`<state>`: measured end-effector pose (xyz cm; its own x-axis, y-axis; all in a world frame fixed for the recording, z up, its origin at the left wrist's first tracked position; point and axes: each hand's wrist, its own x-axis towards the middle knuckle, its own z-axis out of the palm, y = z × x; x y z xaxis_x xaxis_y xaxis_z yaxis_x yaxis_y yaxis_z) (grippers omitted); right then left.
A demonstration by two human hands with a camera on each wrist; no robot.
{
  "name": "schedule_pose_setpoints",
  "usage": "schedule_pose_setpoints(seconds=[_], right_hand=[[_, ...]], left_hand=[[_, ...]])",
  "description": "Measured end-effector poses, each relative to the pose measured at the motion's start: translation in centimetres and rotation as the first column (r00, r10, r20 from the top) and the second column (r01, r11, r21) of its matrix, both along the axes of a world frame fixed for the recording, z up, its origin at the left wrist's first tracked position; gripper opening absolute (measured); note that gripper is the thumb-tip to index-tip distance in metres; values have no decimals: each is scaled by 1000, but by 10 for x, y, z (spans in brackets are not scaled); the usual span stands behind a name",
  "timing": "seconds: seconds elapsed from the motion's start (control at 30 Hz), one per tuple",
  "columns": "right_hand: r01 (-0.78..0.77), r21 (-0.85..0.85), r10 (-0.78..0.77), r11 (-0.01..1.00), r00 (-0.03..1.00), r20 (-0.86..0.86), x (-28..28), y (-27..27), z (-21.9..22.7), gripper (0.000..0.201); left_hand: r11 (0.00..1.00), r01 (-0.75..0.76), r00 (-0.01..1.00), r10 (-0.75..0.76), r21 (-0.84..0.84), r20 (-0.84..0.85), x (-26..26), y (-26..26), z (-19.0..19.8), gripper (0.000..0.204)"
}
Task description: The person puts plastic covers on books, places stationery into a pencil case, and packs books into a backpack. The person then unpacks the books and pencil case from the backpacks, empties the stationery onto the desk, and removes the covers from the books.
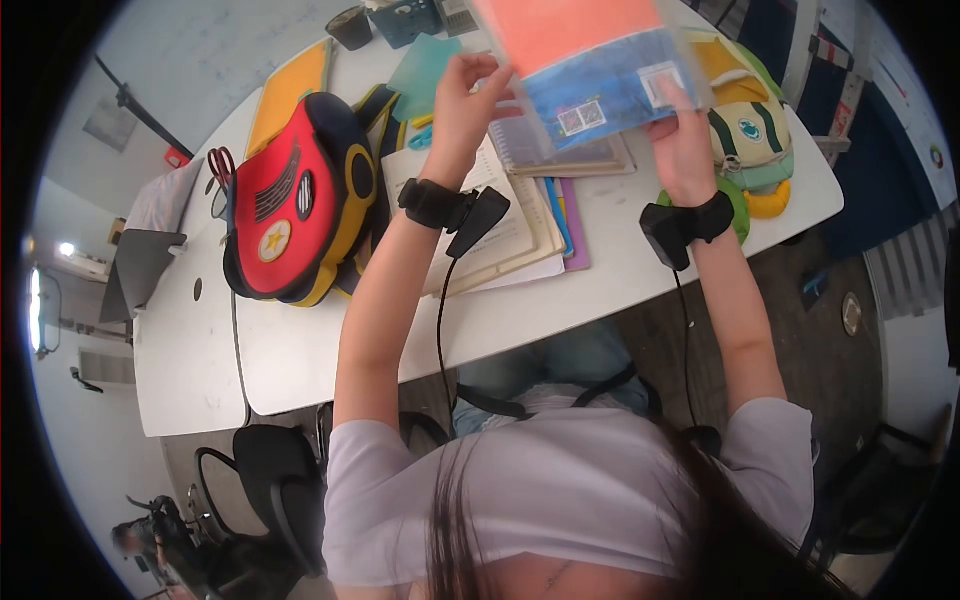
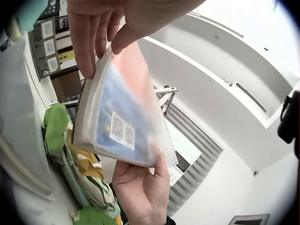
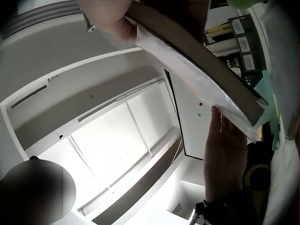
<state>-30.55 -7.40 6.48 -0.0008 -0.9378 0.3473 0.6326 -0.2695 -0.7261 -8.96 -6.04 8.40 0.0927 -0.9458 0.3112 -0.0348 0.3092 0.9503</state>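
Observation:
A thick book (image 1: 590, 60) with an orange-pink and blue front, inside a clear plastic cover, is held up over the table. Two printed code stickers show on its blue part. My left hand (image 1: 465, 110) pinches the cover's left edge, thumb in front and fingers behind in the left wrist view. At the lower right corner my right hand (image 1: 685, 150) grips the book, its thumb over the front. The right wrist view shows the brown side of the book (image 3: 201, 51) and the loose clear film along it. Below lie stacked papers and notebooks (image 1: 500, 235), with a spiral notebook (image 1: 560, 150) on top.
A red and yellow backpack (image 1: 290, 200) stands left of the papers, scissors (image 1: 220, 165) behind it. On the right sits a cream and green bag (image 1: 750, 135). Farther back are a teal sheet (image 1: 425, 70), a yellow folder (image 1: 290, 95) and a dark cup (image 1: 350, 28).

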Motion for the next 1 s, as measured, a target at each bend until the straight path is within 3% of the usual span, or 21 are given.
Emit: schedule_pose_setpoints(seconds=[0.1,0.23,0.3,0.4,0.53,0.73,0.8,0.83,0.87,0.9,0.93,0.97,1.0], right_hand=[[-130,88,142,988,979,-148,1,7,4,31],[-201,86,210,976,971,-115,7,0,-6,34],[-284,165,282,944,959,36,7,-3,-10,36],[-336,211,314,918,940,132,3,-8,-16,34],[-306,288,247,908,943,223,1,-12,-23,34],[-261,279,188,924,946,263,3,-5,-17,31],[72,166,-82,983,995,51,9,2,-12,31],[76,161,-85,984,995,50,9,4,-11,31],[293,-30,-294,956,941,-170,10,5,-11,25],[443,-256,-509,859,794,-333,10,6,-11,20],[444,-257,-510,859,794,-332,10,6,-10,20],[461,-388,-595,798,700,-394,9,5,-8,20],[454,-514,-677,728,593,-436,8,5,-5,20]], left_hand=[[998,-34,999,33,59,22,7,1,-6,32],[987,23,1000,-20,159,-21,17,0,-20,26],[986,11,1000,-8,166,-22,21,1,-23,25],[979,-1,1000,7,202,-26,28,2,-23,25],[974,36,994,-12,224,-104,40,0,-22,25],[967,-16,996,37,255,-77,36,4,-21,26],[969,-24,995,46,248,-86,35,2,-23,29],[970,-36,994,60,242,-92,34,1,-23,35],[971,-34,994,57,237,-92,32,0,-24,35],[994,-103,989,98,43,107,26,1,-26,48],[978,-130,942,173,-162,289,21,3,-28,62],[989,24,931,30,-145,363,12,11,-16,86],[989,24,932,31,-145,362,-2,20,-8,86]])
